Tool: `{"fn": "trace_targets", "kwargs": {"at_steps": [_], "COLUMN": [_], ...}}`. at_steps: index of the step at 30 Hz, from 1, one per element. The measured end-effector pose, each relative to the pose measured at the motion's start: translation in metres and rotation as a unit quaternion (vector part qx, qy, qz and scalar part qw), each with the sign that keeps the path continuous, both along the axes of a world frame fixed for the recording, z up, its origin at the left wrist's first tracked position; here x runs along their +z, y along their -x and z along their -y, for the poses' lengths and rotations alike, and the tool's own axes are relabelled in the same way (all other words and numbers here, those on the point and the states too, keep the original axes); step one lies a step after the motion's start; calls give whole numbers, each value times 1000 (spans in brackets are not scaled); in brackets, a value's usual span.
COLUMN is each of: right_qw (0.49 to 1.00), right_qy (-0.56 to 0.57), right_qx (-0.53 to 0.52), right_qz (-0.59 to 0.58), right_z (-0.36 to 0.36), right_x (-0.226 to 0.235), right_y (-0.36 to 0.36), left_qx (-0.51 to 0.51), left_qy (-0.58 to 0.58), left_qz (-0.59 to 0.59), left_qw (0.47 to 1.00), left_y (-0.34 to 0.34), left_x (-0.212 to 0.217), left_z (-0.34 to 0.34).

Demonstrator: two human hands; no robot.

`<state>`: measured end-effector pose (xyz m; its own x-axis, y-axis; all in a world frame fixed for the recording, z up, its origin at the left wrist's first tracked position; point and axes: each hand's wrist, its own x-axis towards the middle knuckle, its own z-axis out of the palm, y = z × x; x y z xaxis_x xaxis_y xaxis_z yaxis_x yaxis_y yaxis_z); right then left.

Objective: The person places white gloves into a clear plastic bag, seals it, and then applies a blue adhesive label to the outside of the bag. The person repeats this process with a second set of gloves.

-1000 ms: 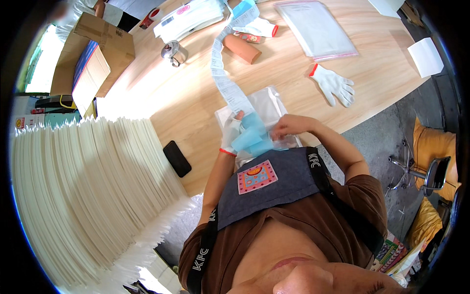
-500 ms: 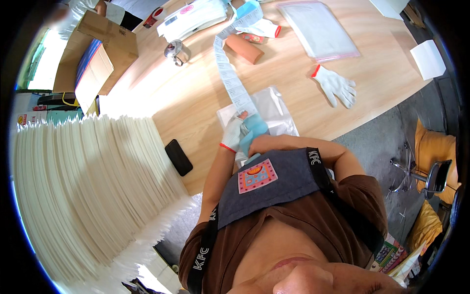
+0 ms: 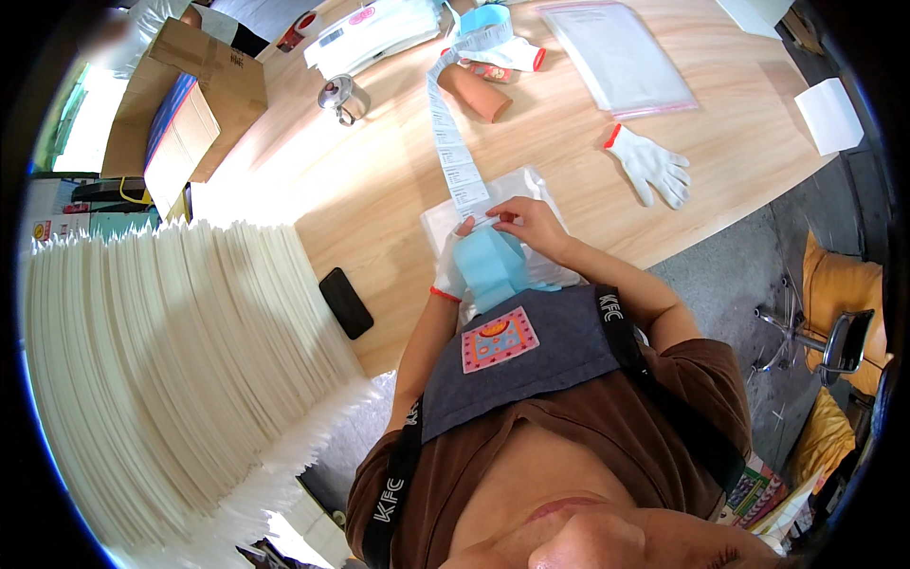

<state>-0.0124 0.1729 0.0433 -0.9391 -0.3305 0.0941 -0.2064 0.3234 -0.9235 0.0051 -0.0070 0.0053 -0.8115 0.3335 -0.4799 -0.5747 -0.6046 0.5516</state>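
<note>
My left hand [image 3: 449, 258], in a white knit glove with a red cuff and a bare fingertip showing, holds the left side of a label strip. The strip of printed white labels [image 3: 457, 161] runs from the far side of the table down to my hands. Its bare light-blue backing [image 3: 491, 264] curls between my hands and my apron. My right hand [image 3: 527, 223], ungloved, has its fingers pinched at the last label by the backing's upper edge; whether a label is between them is too small to tell. Clear plastic bags [image 3: 533, 190] lie flat underneath.
A tall stack of white sheets [image 3: 180, 351] stands at left, beside a black phone [image 3: 346, 304]. Farther off are a cardboard box [image 3: 237, 95], a metal cup [image 3: 343, 100], an orange-brown tube [image 3: 476, 93], a white glove [image 3: 652, 167] and a pile of plastic bags [image 3: 621, 57].
My right hand has risen from near the apron to the label end. More blue backing now shows below my hands, and the label strip has shifted and straightened.
</note>
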Motion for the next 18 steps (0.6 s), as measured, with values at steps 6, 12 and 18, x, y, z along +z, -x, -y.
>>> {"fn": "trace_targets", "kwargs": {"at_steps": [6, 12, 18], "right_qw": [960, 989, 955], "right_qy": [-125, 139, 105], "right_qx": [-8, 33, -61], "right_qz": [-249, 37, 272], "right_z": [2, -7, -52], "right_x": [4, 17, -18], "right_y": [-4, 3, 60], "left_qx": [15, 0, -24], "left_qy": [-4, -51, -15], "left_qz": [48, 103, 23], "left_qw": [999, 993, 999], "left_y": [4, 4, 2], "left_x": [-21, 9, -4], "left_z": [3, 0, 4]}}
